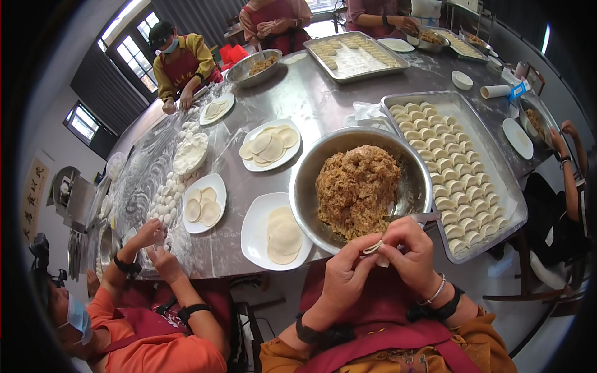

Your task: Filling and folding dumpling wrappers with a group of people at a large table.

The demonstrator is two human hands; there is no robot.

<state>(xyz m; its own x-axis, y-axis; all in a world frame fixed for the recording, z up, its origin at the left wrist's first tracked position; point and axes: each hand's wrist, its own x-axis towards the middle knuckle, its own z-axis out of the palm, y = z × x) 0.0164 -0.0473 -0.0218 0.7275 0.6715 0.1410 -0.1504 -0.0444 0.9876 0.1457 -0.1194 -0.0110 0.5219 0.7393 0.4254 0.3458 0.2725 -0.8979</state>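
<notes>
Between my left hand (pixel 347 270) and my right hand (pixel 410 256) is a folded dumpling wrapper (pixel 374 247), pinched by the fingers of both. Any filling inside it is hidden. Just beyond my hands stands a large steel bowl (pixel 303 186) with a mound of minced filling (pixel 357 186). A flat metal utensil (pixel 415 217) lies over the bowl's near right rim. To the left, a white plate (pixel 253 233) carries overlapping round wrappers (pixel 284 235). On the right, a metal tray (pixel 494 140) holds rows of folded dumplings (pixel 450 172).
More wrapper plates (pixel 296 151) and a bowl of flour (pixel 191 154) stand leftward, beside small dough pieces (pixel 168 196). A co-worker in orange (pixel 163 349) sits close on my left. Across the steel table (pixel 322 100), other people work around another dumpling tray (pixel 357 74) and filling bowl (pixel 254 70).
</notes>
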